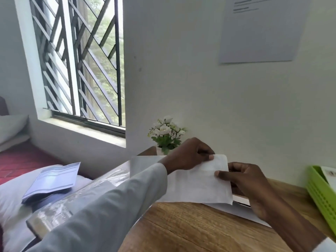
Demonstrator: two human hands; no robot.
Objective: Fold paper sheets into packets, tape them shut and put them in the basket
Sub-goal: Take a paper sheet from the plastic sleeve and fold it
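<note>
Both hands pinch the packet [198, 180] above the table [181, 230]: left hand [187, 155] at its top edge, right hand [243, 179] at its side. Basket [321, 195] right of packet. Risk: uneven pull skews the fold.

Nothing here can be read: the notice [261, 28] on the wall at upper right carries only blurred dark lines, and the printed sheet [52, 179] at lower left shows faint stripes.
</note>
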